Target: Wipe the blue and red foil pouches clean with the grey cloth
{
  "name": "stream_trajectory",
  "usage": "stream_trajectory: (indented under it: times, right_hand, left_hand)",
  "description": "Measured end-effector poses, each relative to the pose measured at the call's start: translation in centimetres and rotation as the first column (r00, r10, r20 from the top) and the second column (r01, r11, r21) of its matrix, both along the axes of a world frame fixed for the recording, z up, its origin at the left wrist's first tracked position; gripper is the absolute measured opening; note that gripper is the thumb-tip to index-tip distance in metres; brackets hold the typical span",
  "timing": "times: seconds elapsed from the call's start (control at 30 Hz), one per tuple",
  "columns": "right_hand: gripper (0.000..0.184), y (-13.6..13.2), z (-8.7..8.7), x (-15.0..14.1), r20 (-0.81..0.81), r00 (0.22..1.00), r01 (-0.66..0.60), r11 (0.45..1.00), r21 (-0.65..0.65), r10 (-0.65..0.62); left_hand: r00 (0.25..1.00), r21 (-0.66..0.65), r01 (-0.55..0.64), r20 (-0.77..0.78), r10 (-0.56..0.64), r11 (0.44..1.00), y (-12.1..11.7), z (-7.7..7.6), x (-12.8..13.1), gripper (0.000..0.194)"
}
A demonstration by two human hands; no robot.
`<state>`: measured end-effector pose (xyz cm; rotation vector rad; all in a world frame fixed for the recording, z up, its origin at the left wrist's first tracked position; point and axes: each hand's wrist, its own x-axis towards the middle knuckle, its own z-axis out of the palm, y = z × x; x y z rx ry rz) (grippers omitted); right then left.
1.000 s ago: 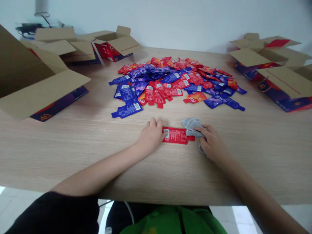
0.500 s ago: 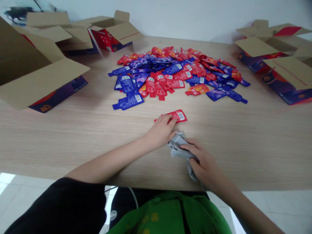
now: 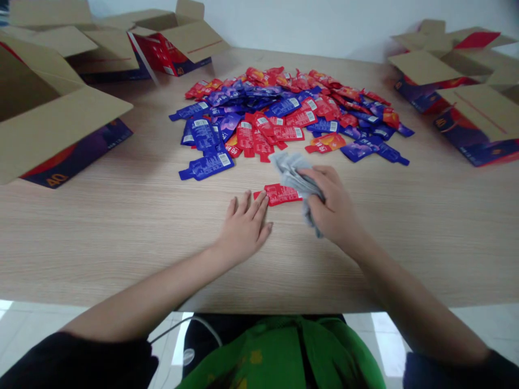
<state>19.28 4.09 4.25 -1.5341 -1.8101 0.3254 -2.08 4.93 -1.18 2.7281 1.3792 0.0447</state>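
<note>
A single red pouch [image 3: 279, 195] lies flat on the table, its narrow neck pointing left and white print facing up. My left hand [image 3: 244, 226] rests with fingers spread, the fingertips on the neck end of that pouch. A crumpled grey cloth [image 3: 294, 170] is gripped in my right hand [image 3: 330, 202]; it hangs over the pouch's right end and hides part of it. Whether the cloth touches the pouch I cannot tell. Beyond both hands spreads a heap of red and blue pouches [image 3: 284, 105].
Open cardboard boxes stand at the left, the nearest one [image 3: 77, 154] with its flap out over the table [image 3: 121, 237]. Another box [image 3: 178, 46] is at the back left. More open boxes [image 3: 478, 129] stand at the right. A blue pouch [image 3: 208, 165] lies at the heap's front left.
The red pouch has been turned, its neck now on the left instead of the right, and lies farther from me. My right hand has brought the cloth up over it; my left fingers have spread.
</note>
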Motion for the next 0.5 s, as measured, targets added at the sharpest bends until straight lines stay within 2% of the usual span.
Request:
stream_trajectory:
  times: [0.07, 0.13, 0.23, 0.33, 0.5]
  right_hand:
    - [0.055, 2.0, -1.2, -2.8, 0.162, 0.985, -0.067, 0.998, 0.021, 0.063]
    - [0.05, 3.5, -2.7, -5.1, 0.358, 0.925, -0.122, 0.992, -0.043, 0.129]
    - [0.048, 4.3, -4.4, -6.4, 0.521, 0.84, -0.123, 0.989, -0.087, 0.151]
    - [0.051, 3.9, -5.0, -4.9, 0.565, 0.823, -0.025, 0.997, -0.079, 0.065]
    - [0.055, 2.4, -5.6, 0.2, 0.604, 0.787, 0.203, 0.977, -0.062, -0.125]
  left_hand:
    - [1.0, -0.008, -0.003, 0.005, 0.003, 1.0, 0.2, 0.0, 0.0, 0.061]
    - [1.0, -0.019, 0.001, 0.003, -0.001, 1.0, 0.4, 0.0, -0.1, 0.06]
    - [1.0, -0.027, 0.012, 0.0, -0.012, 1.0, 0.7, 0.2, -0.5, 0.06]
    - [1.0, -0.03, 0.019, 0.018, -0.018, 0.999, 1.1, 0.3, -0.8, 0.061]
    - [0.999, -0.043, 0.035, 0.024, -0.034, 0.998, 1.5, 0.6, -0.6, 0.058]
